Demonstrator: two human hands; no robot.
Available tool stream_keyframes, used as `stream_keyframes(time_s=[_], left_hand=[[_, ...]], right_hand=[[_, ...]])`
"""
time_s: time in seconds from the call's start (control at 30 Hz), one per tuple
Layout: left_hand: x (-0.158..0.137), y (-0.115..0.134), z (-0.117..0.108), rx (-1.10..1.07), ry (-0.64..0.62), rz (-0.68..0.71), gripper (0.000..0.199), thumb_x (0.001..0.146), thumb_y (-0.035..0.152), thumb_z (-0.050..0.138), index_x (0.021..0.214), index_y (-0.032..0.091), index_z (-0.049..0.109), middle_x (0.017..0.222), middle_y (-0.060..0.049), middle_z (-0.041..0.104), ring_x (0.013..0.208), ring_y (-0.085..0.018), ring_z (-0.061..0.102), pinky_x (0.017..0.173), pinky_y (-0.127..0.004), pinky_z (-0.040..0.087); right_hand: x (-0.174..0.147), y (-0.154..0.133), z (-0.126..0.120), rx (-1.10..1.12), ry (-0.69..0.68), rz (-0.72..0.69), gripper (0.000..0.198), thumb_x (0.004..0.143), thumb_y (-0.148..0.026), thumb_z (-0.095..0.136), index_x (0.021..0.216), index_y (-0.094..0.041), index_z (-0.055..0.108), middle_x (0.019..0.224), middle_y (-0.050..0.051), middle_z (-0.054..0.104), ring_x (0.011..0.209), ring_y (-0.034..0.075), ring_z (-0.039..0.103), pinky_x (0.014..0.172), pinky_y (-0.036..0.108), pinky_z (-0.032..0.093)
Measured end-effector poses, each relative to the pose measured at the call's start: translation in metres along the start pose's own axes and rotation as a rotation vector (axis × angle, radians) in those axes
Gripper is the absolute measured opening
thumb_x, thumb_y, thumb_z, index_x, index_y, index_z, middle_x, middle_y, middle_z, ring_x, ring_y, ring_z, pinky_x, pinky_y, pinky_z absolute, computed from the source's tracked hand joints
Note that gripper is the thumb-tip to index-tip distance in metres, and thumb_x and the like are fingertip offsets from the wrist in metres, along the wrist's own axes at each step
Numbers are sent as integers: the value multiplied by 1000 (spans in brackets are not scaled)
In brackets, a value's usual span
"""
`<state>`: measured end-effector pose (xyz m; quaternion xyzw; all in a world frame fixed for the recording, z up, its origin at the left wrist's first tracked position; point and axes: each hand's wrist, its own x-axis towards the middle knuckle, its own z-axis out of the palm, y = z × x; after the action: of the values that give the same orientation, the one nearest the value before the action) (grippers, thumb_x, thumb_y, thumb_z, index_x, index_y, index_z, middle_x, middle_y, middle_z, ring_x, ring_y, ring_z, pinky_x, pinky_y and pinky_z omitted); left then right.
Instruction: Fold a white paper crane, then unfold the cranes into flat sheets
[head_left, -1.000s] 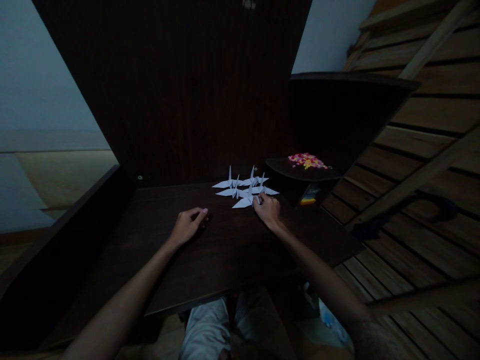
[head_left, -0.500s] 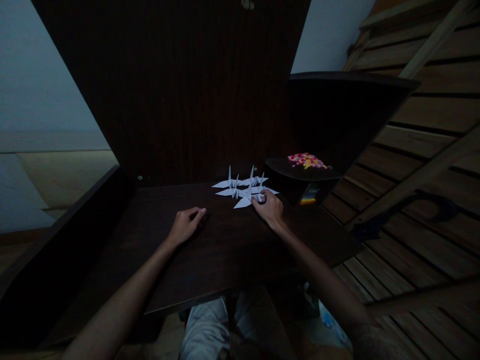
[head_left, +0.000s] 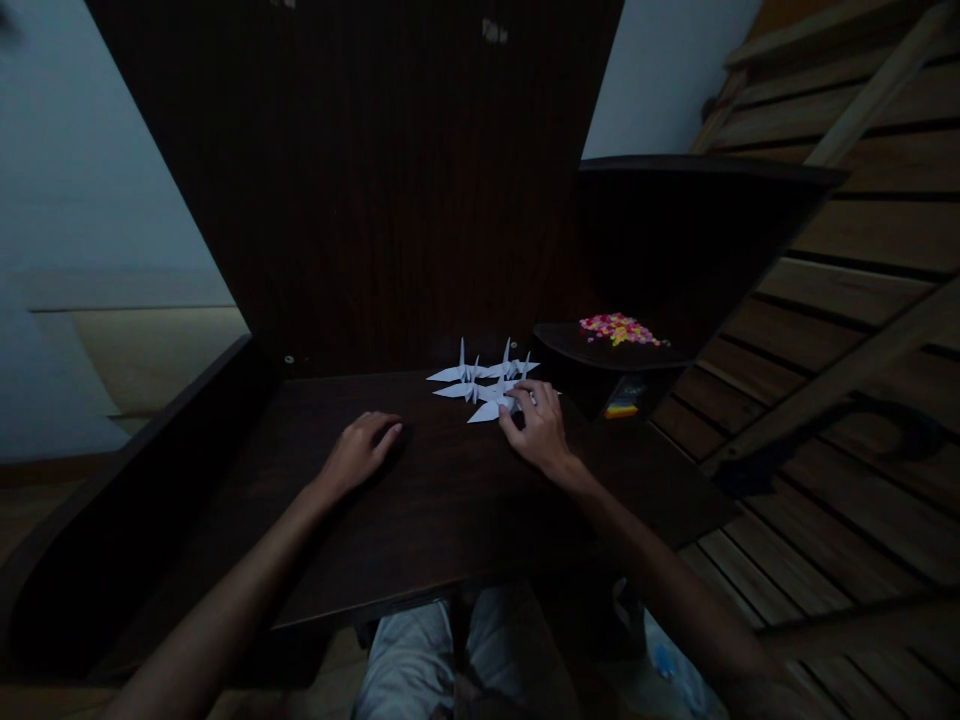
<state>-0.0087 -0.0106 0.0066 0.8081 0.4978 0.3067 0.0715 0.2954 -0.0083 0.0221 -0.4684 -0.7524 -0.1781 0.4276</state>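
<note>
White folded paper cranes [head_left: 459, 375] stand close together in rows near the back of the dark desk, their necks and tails pointing up. The front crane [head_left: 486, 410] has a wing stretching to the left. My right hand [head_left: 538, 425] is over that crane's right side, hiding part of it. Its thumb and fingers are apart, and the fingertips are at or close to the paper. Left of the cranes, my left hand [head_left: 360, 448] rests on the desk with loosely bent fingers, thumb apart, holding nothing.
On a small corner shelf [head_left: 559, 345] at the right lies a heap of tiny pink and yellow pieces [head_left: 619, 328]. Below it is a small item with a yellow band [head_left: 621, 410]. A dark panel [head_left: 375, 200] rises behind the desk [head_left: 420, 520]; a raised side board [head_left: 150, 480] edges its left.
My right thumb and fingers have spread from their pinch on the front crane. My left hand has shifted slightly left and its fingers have straightened a little. The view has tilted slightly.
</note>
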Motion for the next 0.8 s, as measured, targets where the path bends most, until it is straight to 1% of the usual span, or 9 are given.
stream_keyframes(time_s=[0.13,0.2,0.27,0.4,0.5,0.67,0.8], left_hand=[[-10,5,-5,141,-55,73,44,95,44,35,117,16,60,113,-12,66,109,-26,59,96,-43,46],[-16,8,-5,193,-92,93,45,95,44,36,123,15,56,118,-12,64,113,-27,56,98,-44,45],[-22,10,-3,218,-127,116,47,94,44,38,129,15,51,125,-13,61,119,-27,53,101,-43,44],[-32,11,4,231,-201,160,54,93,49,41,136,17,46,140,-12,51,131,-27,43,107,-45,38],[-38,9,9,221,-265,156,55,94,52,38,139,20,44,146,-9,44,137,-27,36,110,-48,34],[-46,6,16,173,-333,139,59,95,51,36,146,21,33,150,-8,38,140,-25,31,113,-49,29],[-49,1,18,156,-339,146,56,95,50,36,145,25,35,150,-6,37,141,-24,28,115,-49,25]], right_hand=[[-4,-14,0,169,-131,-114,31,89,-27,49,116,-17,59,118,14,60,110,27,53,96,47,43],[-8,-21,3,254,-219,-146,38,91,-29,48,127,-17,53,126,13,57,117,26,52,100,47,42],[-13,-27,7,306,-326,-160,44,92,-33,47,133,-17,48,133,13,54,123,25,49,104,46,40],[-27,-35,18,321,-519,-140,51,93,-41,47,138,-18,45,142,12,47,131,25,42,110,46,36],[-37,-38,26,325,-628,-179,53,93,-42,46,140,-17,44,147,11,42,138,25,34,113,45,31],[-45,-39,33,345,-753,-195,59,93,-47,45,145,-20,35,155,9,27,144,25,21,116,45,25],[-46,-40,35,345,-846,-182,61,94,-52,40,145,-20,35,156,10,22,145,26,16,118,46,18]])
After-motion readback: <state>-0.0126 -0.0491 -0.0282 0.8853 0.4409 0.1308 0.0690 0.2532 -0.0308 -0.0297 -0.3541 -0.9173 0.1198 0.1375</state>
